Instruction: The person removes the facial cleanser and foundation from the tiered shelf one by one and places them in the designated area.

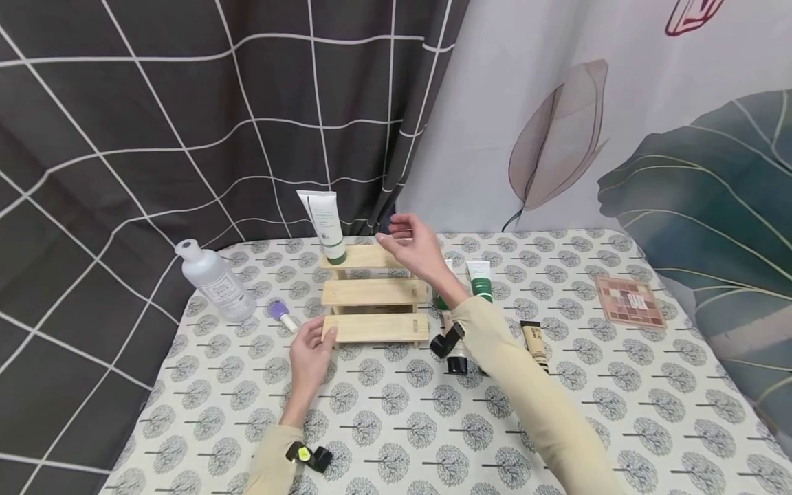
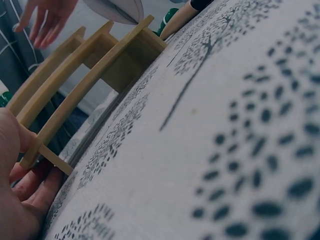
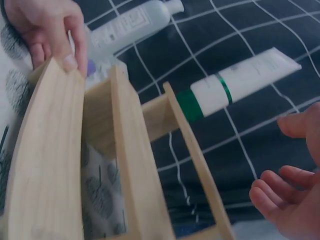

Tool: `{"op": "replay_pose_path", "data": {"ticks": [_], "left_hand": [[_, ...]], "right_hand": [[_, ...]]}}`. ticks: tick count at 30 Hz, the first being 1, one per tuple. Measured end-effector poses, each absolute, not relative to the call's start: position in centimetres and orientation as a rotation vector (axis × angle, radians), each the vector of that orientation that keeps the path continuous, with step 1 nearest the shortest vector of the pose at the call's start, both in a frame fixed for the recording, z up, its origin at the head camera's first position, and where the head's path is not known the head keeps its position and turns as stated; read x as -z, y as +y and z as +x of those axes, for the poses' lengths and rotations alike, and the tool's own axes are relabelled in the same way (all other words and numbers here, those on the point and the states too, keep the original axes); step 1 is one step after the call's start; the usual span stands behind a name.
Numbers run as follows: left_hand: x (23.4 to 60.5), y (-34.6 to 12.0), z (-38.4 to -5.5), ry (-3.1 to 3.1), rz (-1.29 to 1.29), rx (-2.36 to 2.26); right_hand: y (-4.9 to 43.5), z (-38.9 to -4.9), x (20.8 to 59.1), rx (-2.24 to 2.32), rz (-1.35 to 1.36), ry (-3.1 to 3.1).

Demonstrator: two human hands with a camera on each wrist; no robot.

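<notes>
A three-tier wooden step rack (image 1: 374,328) stands on the patterned cloth. My left hand (image 1: 309,354) grips the left end of its lowest step, thumb on top and fingers beneath, as the left wrist view (image 2: 25,195) shows. Over the right end of the top step hovers my right hand (image 1: 417,247), its fingers loosely bent and nothing between them. In the right wrist view that hand (image 3: 295,185) is apart from the wood. A white tube with a green cap (image 1: 324,223) stands cap-down on the top step's left end.
Left of the rack are a clear bottle (image 1: 216,282) and a small purple-and-white item (image 1: 281,313). To the right lie a green-and-white tube (image 1: 479,278), a beige tube (image 1: 534,342) and a palette (image 1: 631,302). My right forearm partly hides several items there. Curtains hang behind.
</notes>
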State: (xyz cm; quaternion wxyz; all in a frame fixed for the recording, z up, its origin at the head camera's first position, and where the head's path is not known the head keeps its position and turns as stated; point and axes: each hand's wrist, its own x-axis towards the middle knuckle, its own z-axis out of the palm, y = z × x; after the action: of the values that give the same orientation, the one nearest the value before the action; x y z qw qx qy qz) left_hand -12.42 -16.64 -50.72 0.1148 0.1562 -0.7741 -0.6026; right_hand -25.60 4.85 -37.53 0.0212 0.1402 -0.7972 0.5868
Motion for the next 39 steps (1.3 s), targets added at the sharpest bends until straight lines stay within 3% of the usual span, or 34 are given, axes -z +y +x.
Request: {"op": "replay_pose_path", "data": {"ticks": [19, 39], "left_hand": [[50.7, -16.5, -12.3, -2.24, 0.462, 1.822], [51.0, -16.6, -12.2, -2.21, 0.432, 1.802]], "right_hand": [[-1.5, -25.7, 37.1, -1.761, 0.689, -2.539], [-4.2, -25.8, 39.7, -1.676, 0.561, -2.56]]}}
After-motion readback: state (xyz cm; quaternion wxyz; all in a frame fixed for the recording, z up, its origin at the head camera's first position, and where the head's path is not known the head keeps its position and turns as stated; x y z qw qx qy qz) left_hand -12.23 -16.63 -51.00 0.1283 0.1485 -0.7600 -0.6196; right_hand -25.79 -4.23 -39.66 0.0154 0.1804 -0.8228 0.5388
